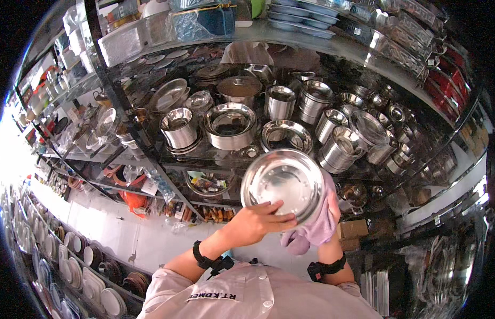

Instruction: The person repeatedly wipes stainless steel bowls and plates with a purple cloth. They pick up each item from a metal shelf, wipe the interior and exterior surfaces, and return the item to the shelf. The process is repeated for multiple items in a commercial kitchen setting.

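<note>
A shiny stainless-steel dish [285,179] is raised in front of my chest, its hollow face tilted up towards me. My left hand [261,222] grips its near-left rim, the fingers lying over the inside and the thumb side hidden. On the other side, my right hand [333,207] holds a light purple cloth [317,223] against the dish's outer right edge. Part of the cloth hangs below the dish in a bunched fold. Most of the right fingers are hidden behind cloth and dish. Whether several dishes are nested together, I cannot tell.
Ahead, a dark shelf bears stacked steel bowls [230,125], a wide steel basin [286,135], steel cups [340,149] and a lidded pot [239,87]. A black shelf post [141,137] stands left of them. Plates [111,301] fill a rack at lower left; cardboard boxes [353,229] sit right.
</note>
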A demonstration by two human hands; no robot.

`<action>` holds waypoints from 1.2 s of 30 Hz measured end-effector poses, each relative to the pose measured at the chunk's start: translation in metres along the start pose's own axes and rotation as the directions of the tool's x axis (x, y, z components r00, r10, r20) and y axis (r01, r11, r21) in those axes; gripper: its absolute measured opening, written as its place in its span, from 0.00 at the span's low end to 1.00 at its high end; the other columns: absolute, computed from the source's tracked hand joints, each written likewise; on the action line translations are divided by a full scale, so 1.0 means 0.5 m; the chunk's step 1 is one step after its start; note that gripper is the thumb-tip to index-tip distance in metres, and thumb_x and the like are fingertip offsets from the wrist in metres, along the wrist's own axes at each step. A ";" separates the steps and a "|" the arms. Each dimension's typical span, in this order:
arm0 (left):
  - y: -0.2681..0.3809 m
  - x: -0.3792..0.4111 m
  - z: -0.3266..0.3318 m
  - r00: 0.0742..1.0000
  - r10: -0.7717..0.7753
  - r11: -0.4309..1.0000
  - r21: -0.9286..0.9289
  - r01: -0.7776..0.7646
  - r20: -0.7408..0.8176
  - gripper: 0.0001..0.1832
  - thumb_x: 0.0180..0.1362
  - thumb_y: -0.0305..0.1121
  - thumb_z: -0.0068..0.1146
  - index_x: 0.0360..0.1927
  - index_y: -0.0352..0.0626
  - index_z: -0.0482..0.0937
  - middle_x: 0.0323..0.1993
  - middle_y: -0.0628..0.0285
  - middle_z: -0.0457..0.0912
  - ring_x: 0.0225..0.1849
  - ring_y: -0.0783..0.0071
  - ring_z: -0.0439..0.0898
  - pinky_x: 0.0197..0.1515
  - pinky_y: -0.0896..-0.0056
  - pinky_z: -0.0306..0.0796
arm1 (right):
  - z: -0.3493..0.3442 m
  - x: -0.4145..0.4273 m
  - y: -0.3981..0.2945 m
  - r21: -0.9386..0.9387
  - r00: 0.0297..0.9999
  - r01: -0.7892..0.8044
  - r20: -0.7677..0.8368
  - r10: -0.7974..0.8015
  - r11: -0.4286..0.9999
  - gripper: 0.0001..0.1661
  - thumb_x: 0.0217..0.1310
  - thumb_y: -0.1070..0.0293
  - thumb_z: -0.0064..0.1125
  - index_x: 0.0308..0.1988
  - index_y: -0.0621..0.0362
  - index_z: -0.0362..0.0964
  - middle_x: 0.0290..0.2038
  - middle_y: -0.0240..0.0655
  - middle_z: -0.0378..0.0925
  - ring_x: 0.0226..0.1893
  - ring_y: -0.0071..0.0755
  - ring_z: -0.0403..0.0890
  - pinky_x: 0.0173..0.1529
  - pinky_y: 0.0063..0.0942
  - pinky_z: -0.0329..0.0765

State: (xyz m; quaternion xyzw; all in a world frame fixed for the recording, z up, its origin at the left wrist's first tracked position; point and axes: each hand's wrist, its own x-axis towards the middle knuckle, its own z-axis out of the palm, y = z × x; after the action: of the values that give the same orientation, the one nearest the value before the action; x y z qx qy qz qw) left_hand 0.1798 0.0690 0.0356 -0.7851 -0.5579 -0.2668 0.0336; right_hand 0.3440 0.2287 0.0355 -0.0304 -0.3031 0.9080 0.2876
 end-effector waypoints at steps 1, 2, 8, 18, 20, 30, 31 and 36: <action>0.009 -0.004 0.004 1.000 0.005 0.999 0.051 -0.004 -0.002 0.33 0.55 0.29 0.56 0.67 0.63 0.76 0.65 0.76 0.78 0.66 0.59 0.76 0.69 0.42 0.66 | -0.007 -0.010 -0.009 0.066 0.995 -0.086 0.052 0.082 0.994 0.41 0.74 0.45 0.44 0.74 0.59 0.49 0.71 0.50 0.62 0.67 0.52 0.71 0.71 0.47 0.69; 0.019 -0.006 0.006 1.000 0.009 0.995 0.101 -0.008 -0.003 0.33 0.56 0.31 0.57 0.68 0.64 0.74 0.66 0.77 0.77 0.66 0.60 0.76 0.71 0.38 0.61 | -0.015 -0.012 -0.007 0.063 0.991 -0.101 0.091 0.095 0.993 0.42 0.74 0.44 0.44 0.74 0.59 0.49 0.71 0.51 0.62 0.67 0.51 0.71 0.71 0.47 0.69; 0.039 0.003 0.013 0.999 -0.039 0.989 0.140 0.037 0.015 0.39 0.62 0.69 0.46 0.73 0.63 0.68 0.77 0.71 0.62 0.80 0.55 0.51 0.78 0.33 0.37 | 0.002 -0.021 0.023 0.235 0.968 -0.223 0.168 0.186 0.946 0.46 0.74 0.36 0.39 0.75 0.58 0.48 0.72 0.50 0.60 0.69 0.52 0.68 0.72 0.52 0.68; 0.056 0.034 -0.012 0.989 -0.144 0.939 0.312 0.146 -0.031 0.48 0.58 0.80 0.26 0.72 0.64 0.69 0.75 0.71 0.65 0.77 0.55 0.59 0.75 0.29 0.42 | -0.006 -0.043 0.043 0.323 0.922 -0.356 0.275 0.273 0.877 0.44 0.74 0.35 0.38 0.75 0.51 0.48 0.73 0.45 0.57 0.71 0.49 0.64 0.74 0.51 0.65; 0.061 0.036 -0.019 0.988 -0.147 0.940 0.306 0.152 -0.040 0.45 0.60 0.79 0.30 0.70 0.64 0.72 0.74 0.74 0.67 0.77 0.58 0.60 0.75 0.28 0.40 | 0.003 -0.056 0.029 0.298 0.893 -0.396 0.344 0.289 0.869 0.41 0.75 0.41 0.45 0.74 0.54 0.51 0.71 0.46 0.62 0.69 0.47 0.69 0.72 0.47 0.68; -0.020 -0.026 -0.029 0.770 -0.143 0.953 0.124 0.278 -0.622 0.36 0.54 0.49 0.68 0.66 0.48 0.75 0.72 0.54 0.67 0.75 0.53 0.63 0.75 0.37 0.48 | -0.015 -0.042 0.008 -0.216 0.960 -0.217 -0.224 0.168 0.952 0.29 0.57 0.72 0.58 0.58 0.68 0.71 0.49 0.46 0.83 0.48 0.40 0.85 0.53 0.33 0.82; -0.035 -0.029 -0.034 0.607 -0.224 0.934 0.009 0.357 -0.762 0.40 0.53 0.42 0.70 0.70 0.44 0.70 0.73 0.50 0.64 0.75 0.53 0.62 0.75 0.40 0.49 | 0.010 -0.039 0.005 -0.198 0.967 -0.204 -0.196 0.165 0.959 0.30 0.57 0.72 0.58 0.60 0.67 0.70 0.50 0.46 0.82 0.48 0.41 0.85 0.53 0.33 0.82; -0.125 -0.112 -0.039 0.693 -0.703 -0.312 -0.945 -0.098 0.161 0.42 0.57 0.34 0.62 0.74 0.38 0.59 0.68 0.48 0.71 0.68 0.55 0.72 0.70 0.54 0.66 | 0.002 -0.021 0.046 -0.378 0.975 -0.221 -0.119 0.189 0.899 0.39 0.57 0.73 0.65 0.67 0.64 0.62 0.58 0.43 0.78 0.56 0.36 0.80 0.62 0.32 0.74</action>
State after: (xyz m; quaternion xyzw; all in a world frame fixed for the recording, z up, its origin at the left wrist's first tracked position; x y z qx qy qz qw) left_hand 0.1033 0.0377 0.0117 -0.2045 -0.3081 -0.7792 -0.5060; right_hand 0.3408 0.2075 0.0218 -0.1545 -0.4607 0.8530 0.1905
